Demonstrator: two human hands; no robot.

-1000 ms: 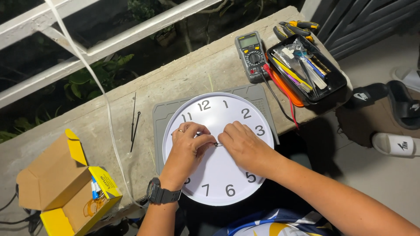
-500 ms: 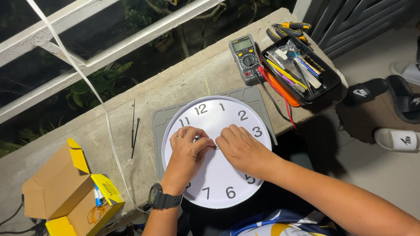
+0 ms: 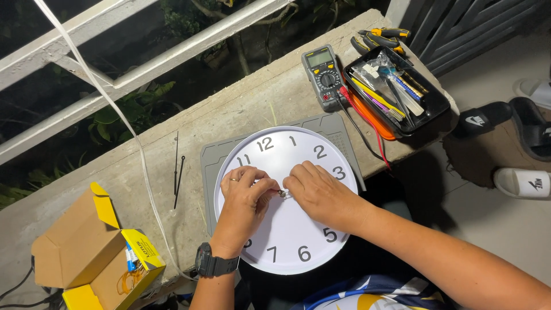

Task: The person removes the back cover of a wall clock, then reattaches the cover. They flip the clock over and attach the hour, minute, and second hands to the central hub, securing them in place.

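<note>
A round white clock face with black numerals lies flat on a grey mat on a concrete ledge. Both my hands rest on its middle. My left hand, with a ring and a black wristwatch, pinches at the small centre hub. My right hand meets it from the right, fingertips on the same hub. The clock carries no hands; two thin black clock hands lie on the ledge to the left of the mat.
A multimeter with red and black leads sits behind the clock. A black tray of tools and pliers are at the right end. An open yellow cardboard box stands lower left. Sandals lie on the floor.
Both hands have stayed at the clock's centre, with the fingers shifting slightly around the hub. The view has moved a little; the clock has not.
</note>
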